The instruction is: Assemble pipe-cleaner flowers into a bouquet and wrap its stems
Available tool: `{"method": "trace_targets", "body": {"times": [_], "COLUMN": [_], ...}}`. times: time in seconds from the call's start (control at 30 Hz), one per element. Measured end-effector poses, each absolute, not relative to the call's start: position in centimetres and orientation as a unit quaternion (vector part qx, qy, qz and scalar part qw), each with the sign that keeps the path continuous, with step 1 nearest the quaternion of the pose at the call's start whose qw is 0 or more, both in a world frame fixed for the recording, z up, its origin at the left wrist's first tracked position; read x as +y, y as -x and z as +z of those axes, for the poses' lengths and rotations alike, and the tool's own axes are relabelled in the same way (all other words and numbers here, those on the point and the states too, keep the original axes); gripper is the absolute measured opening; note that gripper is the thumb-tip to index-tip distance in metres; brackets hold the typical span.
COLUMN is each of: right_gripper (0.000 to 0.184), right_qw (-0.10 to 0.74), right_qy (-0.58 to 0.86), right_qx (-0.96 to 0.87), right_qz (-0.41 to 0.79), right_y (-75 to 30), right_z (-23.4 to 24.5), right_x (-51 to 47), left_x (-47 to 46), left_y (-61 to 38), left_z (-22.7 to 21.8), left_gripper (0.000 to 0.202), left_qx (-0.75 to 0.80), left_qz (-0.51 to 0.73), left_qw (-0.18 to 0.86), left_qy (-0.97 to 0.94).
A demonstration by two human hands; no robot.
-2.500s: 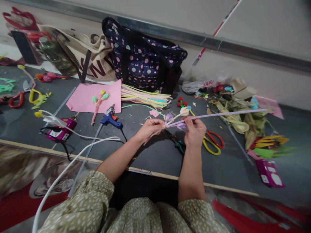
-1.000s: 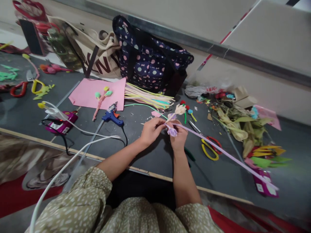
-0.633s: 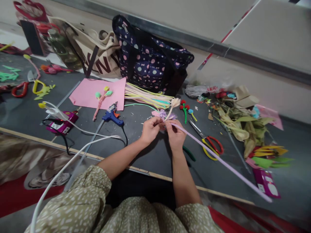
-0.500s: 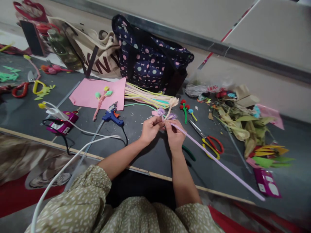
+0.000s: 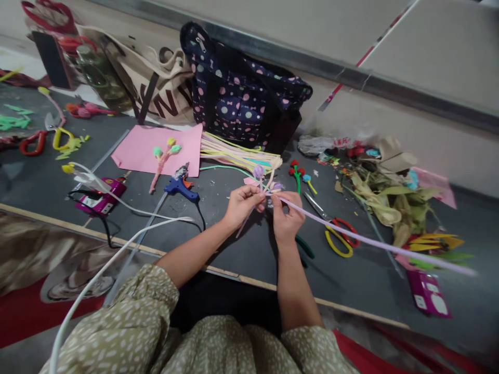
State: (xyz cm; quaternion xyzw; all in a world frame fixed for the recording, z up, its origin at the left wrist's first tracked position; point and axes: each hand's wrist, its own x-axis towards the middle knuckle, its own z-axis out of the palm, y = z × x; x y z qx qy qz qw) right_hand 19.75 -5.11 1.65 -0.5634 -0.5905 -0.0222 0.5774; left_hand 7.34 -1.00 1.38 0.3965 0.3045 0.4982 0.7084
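My left hand [image 5: 242, 203] pinches the stems of a small bunch of pipe-cleaner flowers [image 5: 263, 179], purple and cream, held above the dark table [image 5: 249, 249]. My right hand [image 5: 286, 215] is closed on a long lilac pipe cleaner [image 5: 374, 244] right beside the bunch. That pipe cleaner runs out to the right, blurred at its far end. Both hands touch at the stems.
A blue glue gun [image 5: 180, 188], a magenta device [image 5: 99, 200] with cables, pink paper [image 5: 156, 150], a strip bundle [image 5: 237, 153] and a dotted bag [image 5: 237, 98] lie to the left and behind. Yellow-red scissors [image 5: 337, 236], green pliers [image 5: 304, 246] and dried husks [image 5: 385, 200] lie right.
The long lilac pipe cleaner has swung round the bunch: it pointed right, dropped towards the near right, and now rises again. The flower bunch turned a little in my left hand.
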Motion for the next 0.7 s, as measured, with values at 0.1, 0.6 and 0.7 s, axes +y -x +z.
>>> {"method": "trace_targets", "body": {"times": [0.1,0.6,0.7], "right_gripper": [0.005,0.009,0.014], "right_qw": [0.578,0.606,0.607], "right_qy": [0.558,0.543,0.567], "right_qx": [-0.594,-0.578,-0.544], "right_qz": [-0.044,0.062,0.121], "right_y": [-20.3,-20.9,-21.3], "right_z": [1.9,2.7,2.8], "right_x": [-5.2,-5.4,-5.5], "left_x": [-1.0,-1.0,-1.0], "left_y": [-7.3,-7.1,-6.9], "left_z": [1.4,1.7,1.5], "left_gripper": [0.035,0.028,0.027], "left_qx": [0.299,0.312,0.319], "left_qz": [0.473,0.428,0.428], "left_qw": [0.729,0.732,0.708], "left_qy": [-0.394,-0.428,-0.462]}}
